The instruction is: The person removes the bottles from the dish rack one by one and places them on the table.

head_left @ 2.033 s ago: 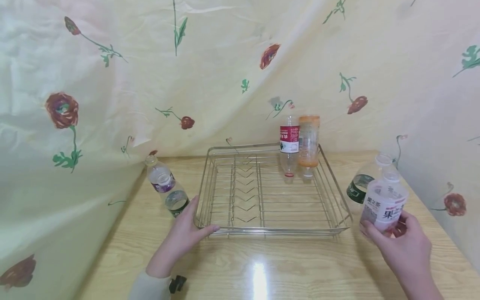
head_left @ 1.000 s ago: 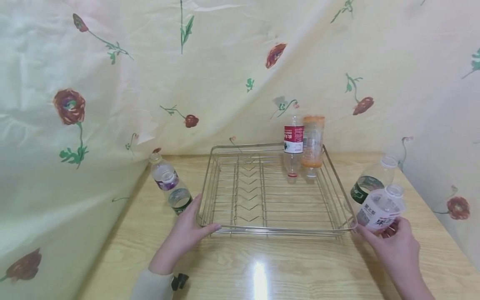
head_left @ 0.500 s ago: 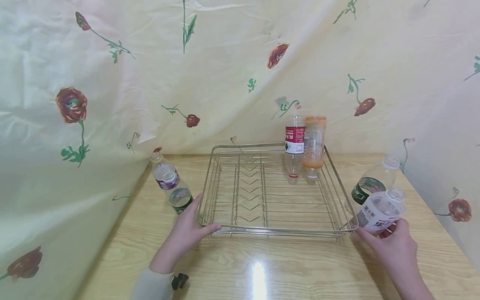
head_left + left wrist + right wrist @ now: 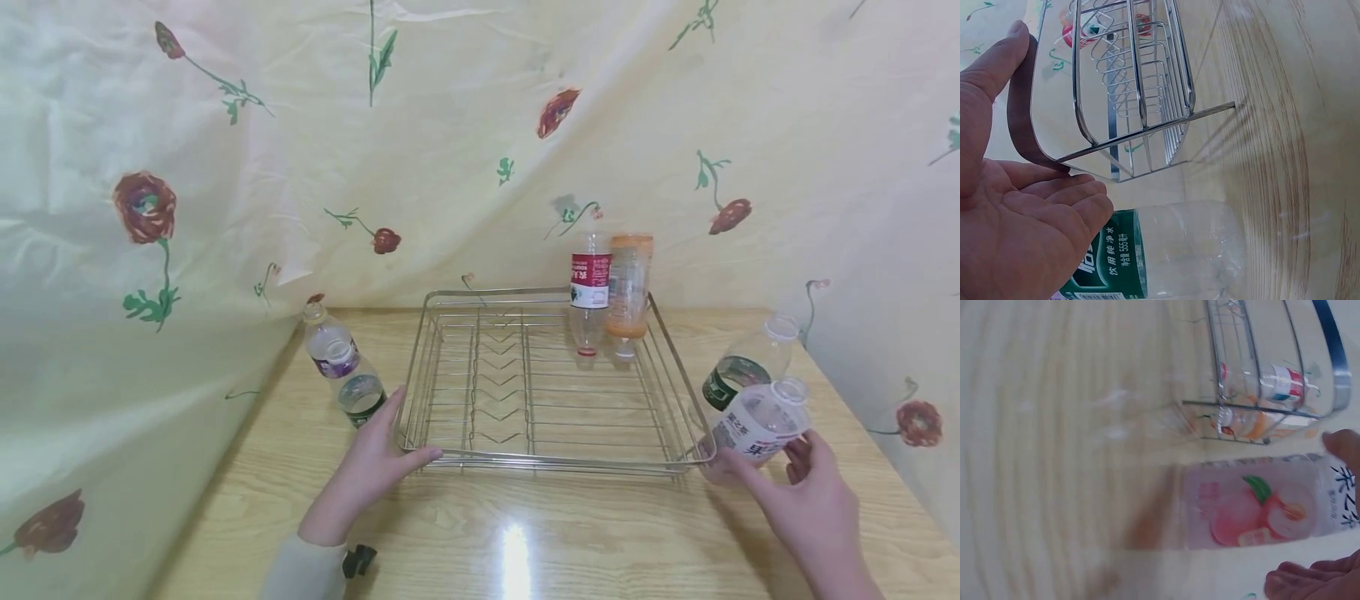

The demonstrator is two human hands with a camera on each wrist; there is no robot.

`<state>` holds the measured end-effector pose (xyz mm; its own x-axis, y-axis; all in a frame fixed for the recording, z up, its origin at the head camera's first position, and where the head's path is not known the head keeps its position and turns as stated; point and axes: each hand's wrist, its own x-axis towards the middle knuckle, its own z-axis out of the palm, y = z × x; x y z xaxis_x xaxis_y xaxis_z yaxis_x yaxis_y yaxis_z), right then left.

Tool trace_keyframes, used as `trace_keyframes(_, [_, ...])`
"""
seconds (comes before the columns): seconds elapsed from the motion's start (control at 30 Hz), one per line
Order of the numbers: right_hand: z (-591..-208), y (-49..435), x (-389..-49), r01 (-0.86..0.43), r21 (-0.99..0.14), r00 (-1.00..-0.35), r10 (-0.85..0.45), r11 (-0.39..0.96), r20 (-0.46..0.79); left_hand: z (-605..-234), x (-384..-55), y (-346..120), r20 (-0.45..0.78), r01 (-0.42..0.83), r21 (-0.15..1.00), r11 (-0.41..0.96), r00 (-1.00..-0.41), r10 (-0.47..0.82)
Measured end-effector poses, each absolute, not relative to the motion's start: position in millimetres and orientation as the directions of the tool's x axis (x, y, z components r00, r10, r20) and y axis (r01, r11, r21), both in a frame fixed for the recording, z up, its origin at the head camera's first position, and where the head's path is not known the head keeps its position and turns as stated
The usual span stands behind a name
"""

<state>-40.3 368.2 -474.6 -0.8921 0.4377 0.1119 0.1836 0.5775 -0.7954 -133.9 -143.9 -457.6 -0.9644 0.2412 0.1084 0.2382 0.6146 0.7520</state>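
In the head view, my left hand (image 4: 371, 467) rests at the near left corner of a wire dish rack (image 4: 555, 458), thumb along the front rail and extended fingers along its side. The left wrist view shows a green-labelled clear bottle (image 4: 1175, 250) just below those fingers. On the right, a pinkish plastic bottle with a white label (image 4: 757, 425) stands upright on the table beside the rack's near right corner. My right hand (image 4: 813, 500) is spread around it; in the right wrist view the fingers (image 4: 1300, 581) are apart from its side and the thumb is near its shoulder.
A red-labelled bottle (image 4: 589, 292) and an orange-banded bottle (image 4: 628, 287) stand upside down in the rack's back right. Another green-labelled bottle (image 4: 750, 362) stands behind the pinkish one. A purple-labelled bottle (image 4: 326, 342) is at left. A floral cloth (image 4: 450, 167) hangs behind the table.
My right hand has brought the pinkish bottle down and left to the table beside the rack, then loosened its fingers and drawn slightly right. My left hand has stayed on the rack.
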Motion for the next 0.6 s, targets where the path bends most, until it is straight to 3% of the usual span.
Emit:
trace_keyframes(0.2, [-468,369,-36,0.114,-0.811,-0.867,0.456,0.574,0.201,-457,-134,-145,0.113,0.248,0.752,0.610,-0.961,0.251])
trace_keyframes(0.6, [-445,359,-31,0.102,-0.816,-0.844,0.483,0.570,0.232,-457,-135,-144,0.109,0.246,0.744,0.621,-0.962,0.251])
